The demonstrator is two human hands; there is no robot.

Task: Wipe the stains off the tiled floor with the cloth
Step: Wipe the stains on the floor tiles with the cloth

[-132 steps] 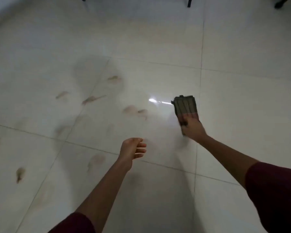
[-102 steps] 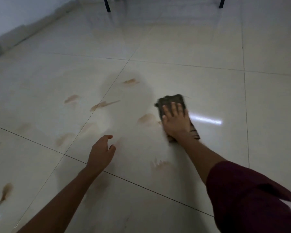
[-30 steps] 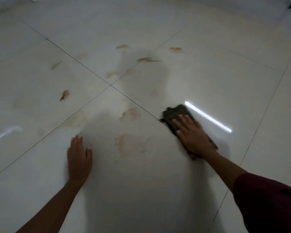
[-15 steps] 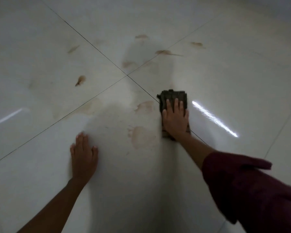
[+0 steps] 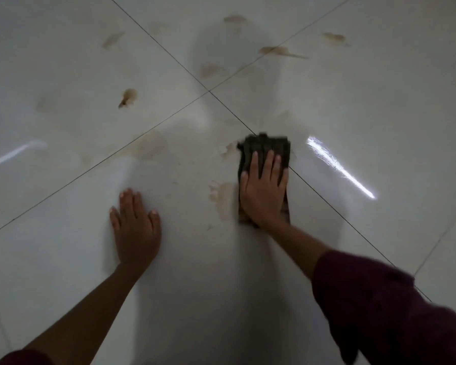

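My right hand (image 5: 263, 191) lies flat on a dark folded cloth (image 5: 265, 147) and presses it onto the pale tiled floor (image 5: 379, 106), right on a grout line. A brown stain (image 5: 223, 198) shows just left of the cloth, with a smaller one (image 5: 228, 150) at its top-left corner. My left hand (image 5: 136, 225) rests palm down on the tile, fingers apart, holding nothing. Several more brown stains sit farther away: one (image 5: 128, 97) at left, a streak (image 5: 279, 51) and a smear (image 5: 333, 36) toward the top.
Grout lines cross at a junction (image 5: 209, 91) beyond the cloth. A bright strip of reflected light (image 5: 340, 167) lies right of the cloth. A faint smeared patch (image 5: 149, 146) sits left of centre. My shadow covers the near tile.
The cloth under my right hand has slid slightly left and nearer, over part of the two nearby stains. My left hand stays planted on the tile.
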